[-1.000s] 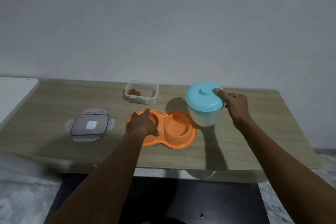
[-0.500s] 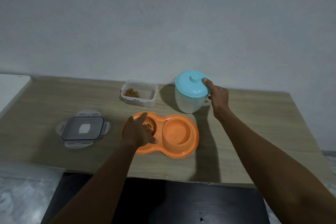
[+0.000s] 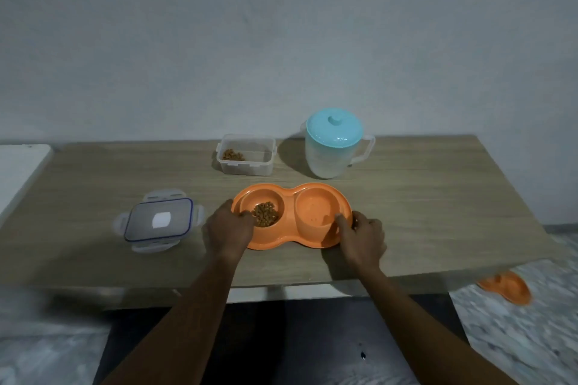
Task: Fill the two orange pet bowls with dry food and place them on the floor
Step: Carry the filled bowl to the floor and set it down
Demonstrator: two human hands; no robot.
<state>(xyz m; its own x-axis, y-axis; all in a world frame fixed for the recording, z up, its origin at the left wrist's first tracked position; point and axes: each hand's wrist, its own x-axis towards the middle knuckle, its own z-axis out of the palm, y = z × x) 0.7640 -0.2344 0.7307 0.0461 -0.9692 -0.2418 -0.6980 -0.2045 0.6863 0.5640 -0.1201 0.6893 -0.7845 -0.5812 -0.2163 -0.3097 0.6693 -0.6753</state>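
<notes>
1. Head view, counts: 2 orange dishes, 1 clear tub, 1 loose lid, 1 jug, 2 hands, 1 table.
2. Orange twin bowl (image 3: 312, 206): on the wooden table (image 3: 438, 197), near the front edge, about mid-width. It has 2 round wells side by side.
3. Left well holds a small heap of dry food (image 3: 265, 214), brown pellets covering part of the bottom. Right well shows only bare orange plastic.
4. Second orange twin bowl (image 3: 505, 287): down on the grey marbled floor (image 3: 516, 337), at right, partly hidden by the table's front corner. Blurred, so can't tell what's in it.
5. Clear tub (image 3: 245, 155): at the back of the table, lid off, w/ a few pellets (image 3: 233, 155) in its left side, the rest see-through.
6. Tub lid (image 3: 158, 223): lies flat, left of the twin bowl and apart from it; blue seal line, 4 clip flaps out.
7. Jug (image 3: 334, 147): frosted, upright, just right of the tub, pale blue knobbed lid on, handle pointing right. Contents can't be made out.
8. Left hand (image 3: 228, 231): grips the bowl's left end, thumb over the rim beside the pellets, other fingers curled round the edge; forearm comes up from bottom centre.
9. Right hand (image 3: 362, 237): grips the bowl's right front rim, thumb & forefinger pinching the edge, other fingers curled.
10. White surface (image 3: 18, 172) butts the table at far left.
</notes>
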